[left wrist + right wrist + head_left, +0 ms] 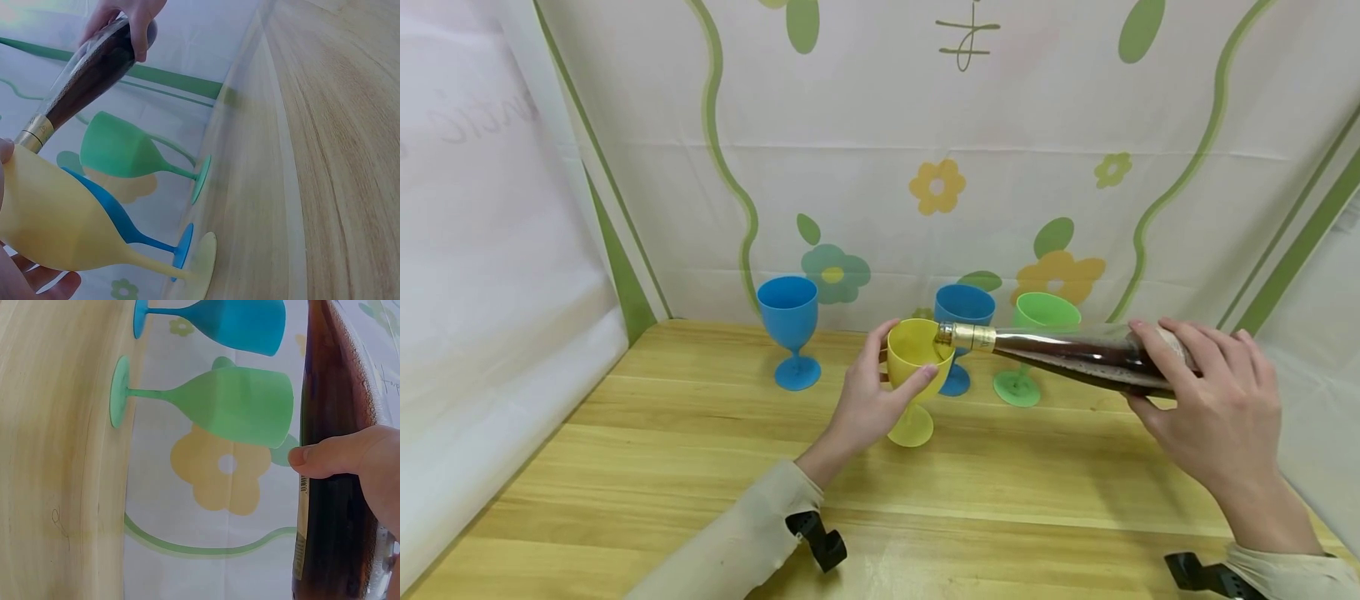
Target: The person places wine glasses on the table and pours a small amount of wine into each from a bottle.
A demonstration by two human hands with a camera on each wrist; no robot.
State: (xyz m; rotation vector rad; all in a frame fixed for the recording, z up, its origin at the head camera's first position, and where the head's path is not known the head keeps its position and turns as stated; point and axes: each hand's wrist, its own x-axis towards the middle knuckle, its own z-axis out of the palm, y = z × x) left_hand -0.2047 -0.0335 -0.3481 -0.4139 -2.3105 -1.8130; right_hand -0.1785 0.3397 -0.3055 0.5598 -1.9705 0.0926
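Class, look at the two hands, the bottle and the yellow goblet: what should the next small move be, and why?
Probably tip the bottle base slightly higher. The right hand holds it nearly level, its gold neck at the rim of the yellow goblet, which the left hand steadies. The dark liquid lies along its body; no stream shows.

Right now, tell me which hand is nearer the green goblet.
Right. The right hand grips the bottle, whose body passes just in front of the green goblet. The left hand holds the yellow goblet, farther left, with a blue goblet in between.
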